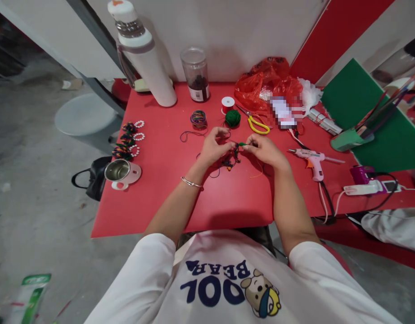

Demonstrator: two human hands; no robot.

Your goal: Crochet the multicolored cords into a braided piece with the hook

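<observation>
Between my two hands is a small dark multicoloured yarn piece (230, 158) with a green part at its top right. My left hand (215, 146) pinches its upper left side with thumb and fingers. The green end is held in the closed fingertips of my right hand (264, 148). A thin orange thread trails below the right fingers. Just beyond the hands sit a green yarn ball (232, 118), a multicoloured cord bundle (198, 120) with a loose loop, and a red thread spool (227, 105). Yellow-handled scissors (259, 126) lie beyond my right hand.
Bead rings with yarn pieces (128, 139) and a mug (122, 173) stand at the left edge. A white bottle (148, 63), a clear jar (196, 76) and a red plastic bag (264, 81) line the back. A pink glue gun (313, 161) lies right, with cables.
</observation>
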